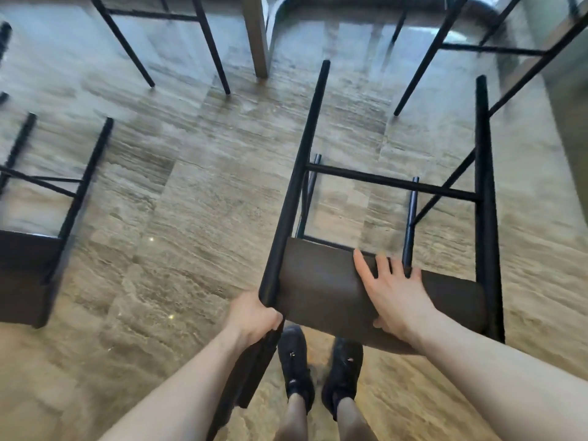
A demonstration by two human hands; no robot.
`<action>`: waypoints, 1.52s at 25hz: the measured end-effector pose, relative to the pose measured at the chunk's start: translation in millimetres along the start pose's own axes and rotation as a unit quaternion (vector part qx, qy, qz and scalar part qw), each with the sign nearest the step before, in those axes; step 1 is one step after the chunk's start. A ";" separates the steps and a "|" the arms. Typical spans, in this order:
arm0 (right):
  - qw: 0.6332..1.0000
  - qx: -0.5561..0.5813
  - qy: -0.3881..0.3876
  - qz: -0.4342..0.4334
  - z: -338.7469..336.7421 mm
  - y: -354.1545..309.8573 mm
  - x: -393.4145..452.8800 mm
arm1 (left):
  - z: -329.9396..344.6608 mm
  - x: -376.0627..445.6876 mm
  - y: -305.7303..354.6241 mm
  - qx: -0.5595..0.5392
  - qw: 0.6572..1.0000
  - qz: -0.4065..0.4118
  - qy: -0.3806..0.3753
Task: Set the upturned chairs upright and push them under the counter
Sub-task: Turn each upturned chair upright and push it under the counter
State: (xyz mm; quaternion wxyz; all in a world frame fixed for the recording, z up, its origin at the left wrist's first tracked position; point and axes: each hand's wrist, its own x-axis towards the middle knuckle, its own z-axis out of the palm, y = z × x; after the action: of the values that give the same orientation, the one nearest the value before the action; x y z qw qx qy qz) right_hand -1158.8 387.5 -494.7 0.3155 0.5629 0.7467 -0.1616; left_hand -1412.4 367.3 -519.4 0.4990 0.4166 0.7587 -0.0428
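Observation:
A chair (324,294) with a dark brown seat and black metal legs is tipped in front of me, its legs pointing away over the floor. My left hand (254,316) is closed around the near end of its left leg beside the seat. My right hand (391,291) lies flat on the seat's brown surface, fingers spread over the far edge and thumb under the near edge. A second chair (28,265) of the same kind is at the left edge, also tipped with its legs pointing away.
Black legs of other chairs (203,43) stand at the top left and top right (423,62). A grey post (259,36) of the counter rises at top centre. My two black shoes (296,364) stand on the beige stone floor just below the held chair.

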 end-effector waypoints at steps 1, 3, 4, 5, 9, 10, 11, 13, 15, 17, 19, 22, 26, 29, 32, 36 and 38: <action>1.000 -0.006 -0.009 -0.006 -17.8 1.3 -8.2 | -8.2 -12.8 3.5 0.000 1.000 -0.001 0.002; 0.999 -0.015 -0.028 -0.018 -50.3 3.0 -21.9 | -27.0 -35.8 11.8 -0.006 1.000 -0.006 0.004; 0.999 -0.018 -0.039 -0.026 -66.0 3.7 -28.7 | -37.7 -46.7 16.0 -0.008 1.000 -0.009 0.002; 0.998 -0.020 -0.051 -0.037 -82.2 4.1 -35.2 | -49.2 -57.5 20.6 -0.003 1.000 -0.015 -0.007; 0.991 -0.025 -0.089 -0.093 -143.0 6.8 -53.5 | -97.4 -105.2 43.7 0.035 0.996 -0.051 -0.064; 0.990 -0.021 -0.095 -0.105 -154.8 7.8 -55.4 | -107.6 -114.6 49.5 0.042 0.995 -0.060 -0.072; 0.988 -0.014 -0.101 -0.115 -166.2 9.7 -57.2 | -117.2 -124.6 56.5 0.050 0.993 -0.068 -0.077; 0.985 -0.001 -0.109 -0.132 -186.7 14.7 -60.7 | -136.1 -141.1 71.8 0.064 0.992 -0.078 -0.082; 0.983 0.013 -0.113 -0.142 -201.2 19.8 -61.0 | -150.1 -151.6 86.6 0.082 0.990 -0.082 -0.085; 0.982 0.020 -0.117 -0.147 -210.9 25.8 -58.9 | -160.3 -155.9 101.5 0.101 0.987 -0.088 -0.088; 0.981 0.020 -0.121 -0.151 -220.3 34.1 -52.3 | -168.8 -155.7 117.2 0.120 0.984 -0.095 -0.096; 0.977 0.016 -0.134 -0.164 -239.6 43.7 -38.3 | -185.5 -153.0 140.5 0.125 0.978 -0.121 -0.116; 0.970 0.001 -0.154 -0.187 -275.8 50.5 -11.7 | -211.2 -135.3 162.8 0.099 0.958 -0.191 -0.191; 0.963 -0.013 -0.172 -0.207 -303.7 50.3 11.2 | -231.2 -117.5 173.8 0.093 0.940 -0.237 -0.227; 0.956 -0.022 -0.195 -0.218 -328.5 45.0 39.4 | -251.8 -96.9 181.7 0.111 0.927 -0.267 -0.237; 0.949 -0.022 -0.232 -0.210 -366.1 53.9 80.0 | -287.8 -64.7 215.9 0.138 0.914 -0.269 -0.268; 0.950 -0.038 -0.235 -0.204 -384.6 59.1 95.6 | -307.5 -53.4 238.8 0.155 0.909 -0.258 -0.287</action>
State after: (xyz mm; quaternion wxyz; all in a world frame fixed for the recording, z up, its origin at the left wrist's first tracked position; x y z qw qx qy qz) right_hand -1230.3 706.1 -262.4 0.4633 0.3327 0.7557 -0.3219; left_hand -1464.9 638.7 -240.1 0.5958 0.2478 0.6478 -0.4050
